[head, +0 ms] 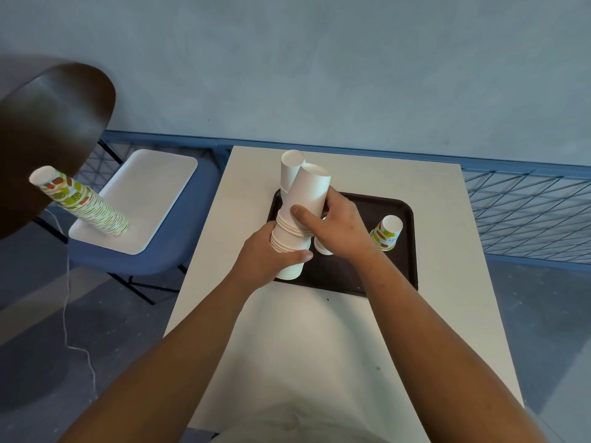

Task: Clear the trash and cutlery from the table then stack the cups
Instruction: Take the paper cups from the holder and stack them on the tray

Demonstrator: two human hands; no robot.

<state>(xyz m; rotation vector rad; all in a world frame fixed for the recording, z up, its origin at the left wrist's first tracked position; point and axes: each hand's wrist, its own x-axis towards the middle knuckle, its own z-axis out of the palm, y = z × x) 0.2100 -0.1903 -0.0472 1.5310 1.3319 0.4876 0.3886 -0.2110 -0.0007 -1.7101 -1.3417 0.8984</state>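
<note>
The left hand (265, 254) curls around an upright white cup stack (289, 268) standing mouth-down on the dark tray (345, 276). The right hand (339, 225) grips a second white stack (310, 190), its closed end tilted up and to the right. Just right of them, an upturned fruit-printed cup (387, 233) bears script too small to read. A printed stack (83, 204) stands on the far chair's white tray (153, 187).

The white rectangular bench (454, 298) carries 1 dark brown plastic tray (326, 273) with rounded corners, set toward its far end. 1 small dark speck (327, 299) lies just before the tray.
</note>
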